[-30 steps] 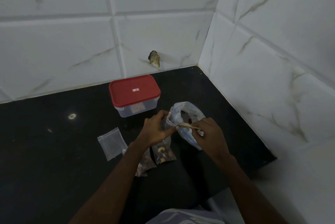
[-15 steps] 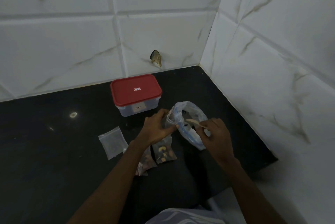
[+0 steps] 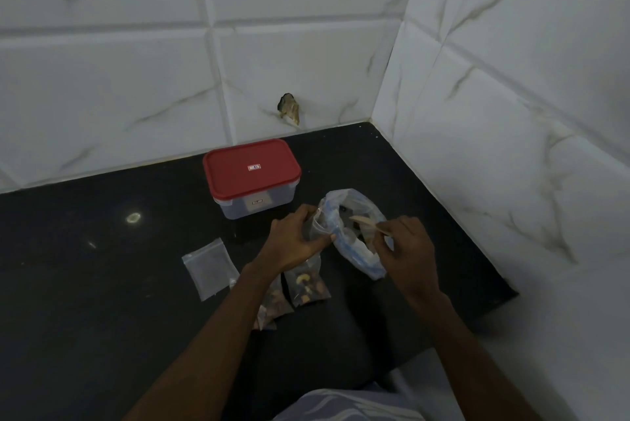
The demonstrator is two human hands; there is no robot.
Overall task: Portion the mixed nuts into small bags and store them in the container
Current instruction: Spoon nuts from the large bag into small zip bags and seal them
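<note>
Head view:
- The left hand [image 3: 296, 240] grips a small bag [image 3: 315, 227] at its mouth, thumb and fingers curled on the plastic, and holds it up just beside the big bag [image 3: 361, 252].
- The right hand [image 3: 405, 243] pinches the handle of a wooden spoon [image 3: 364, 220]; the spoon's bowl sits over the big bag's open mouth, where dark nuts show.
- The big bag lies on the black counter [image 3: 102, 284], its mouth towards the container [image 3: 254, 205], near the side wall [image 3: 494, 148] but apart from it.
- The container stands behind the left hand, its red lid [image 3: 251, 168] on, near the back wall and not touching it.
- Two filled bags [image 3: 308, 285] lie flat under the left wrist, one partly hidden by the forearm.
- An empty bag [image 3: 209, 267] lies flat just left of them, apart from the container.
- The counter meets the tiles at the back and right; its front corner ends beyond the right forearm.
- Left of the empty bag the counter runs on to the frame edge, with a glint of light [image 3: 133, 217] on it.
</note>
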